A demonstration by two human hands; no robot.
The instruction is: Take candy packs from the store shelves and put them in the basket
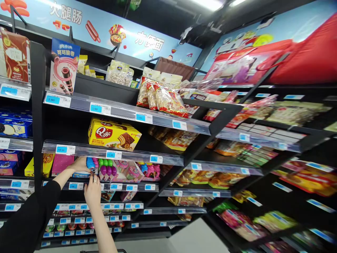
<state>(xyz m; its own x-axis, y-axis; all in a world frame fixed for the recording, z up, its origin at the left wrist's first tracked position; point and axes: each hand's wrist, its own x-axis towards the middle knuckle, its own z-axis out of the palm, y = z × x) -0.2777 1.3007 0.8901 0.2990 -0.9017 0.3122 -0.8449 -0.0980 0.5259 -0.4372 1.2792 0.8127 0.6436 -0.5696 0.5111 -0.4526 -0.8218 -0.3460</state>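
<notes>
Blue swirl-topped pieces sit on a mid-height shelf, towards 8 o'clock from the centre of view, both hands at them. Left hand, out of a black sleeve, reaches in at their 9 o'clock side, between them and a pink box. Right hand, a ring on one finger, comes up from 6 o'clock, fingertips at their lower front. Grip: right fingers lie close together; whether either hand closes on anything, cannot tell, contact partly hidden. Reaching from two sides probably steadies the small pieces and spares the neighbours.

At 3 o'clock from the blue pieces: green-and-purple pieces, then pink cup-patterned packs. Kinds grouped side by side, likely for easy picking. At 1 o'clock from the hands, one shelf up, a yellow carton stands with its printed side outward, presumably to be read from the aisle.

Surface: dark shelves, clear front strips, blue-and-white price tags along the edges. Room: a shop. Blue banner at 11 o'clock, ceiling light at 1, red bags at 2, pale floor between 5 and 6.
</notes>
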